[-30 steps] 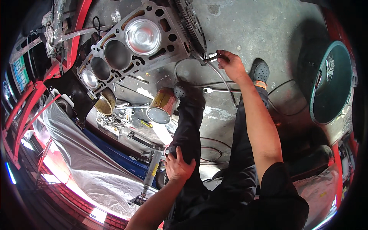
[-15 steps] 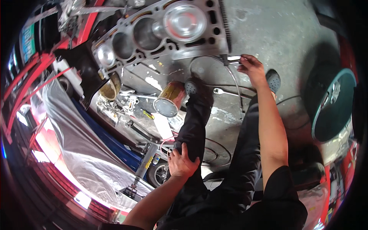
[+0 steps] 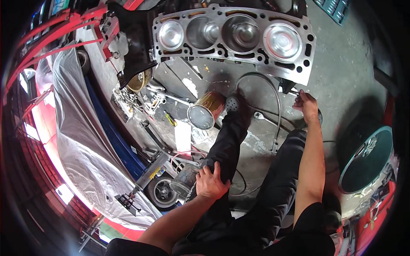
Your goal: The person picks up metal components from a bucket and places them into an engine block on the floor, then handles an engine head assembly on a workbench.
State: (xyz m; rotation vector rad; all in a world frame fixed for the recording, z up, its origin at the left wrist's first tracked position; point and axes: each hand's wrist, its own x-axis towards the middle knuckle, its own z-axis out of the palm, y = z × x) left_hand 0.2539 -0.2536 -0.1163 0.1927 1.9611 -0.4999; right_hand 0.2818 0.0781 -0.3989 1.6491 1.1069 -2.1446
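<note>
A bare metal engine block (image 3: 218,30) spans the top of the view, its flat face towards me. Four round bores show, with shiny piston crowns at different depths. Below its right corner, my right hand (image 3: 306,104) has its fingers curled round the end of a short shiny metal rod (image 3: 293,91), partly hidden by the fingers. A dark part sits between this rod and the block. My left hand (image 3: 211,182) lies on my left knee with fingers spread, holding nothing.
A paint can (image 3: 200,117), a ratchet-like tool (image 3: 265,118) and a curved hose (image 3: 279,106) are on the floor. A dark green bin (image 3: 366,160) stands at right. Left are a silver-covered vehicle (image 3: 77,123) and red metal frames (image 3: 64,21). A teal tool case (image 3: 335,10) lies far right.
My view has turned and shifted left, so the whole block now shows, lower in the picture. My right hand stays by the rod, its fingers curled. My left hand remains on the knee.
</note>
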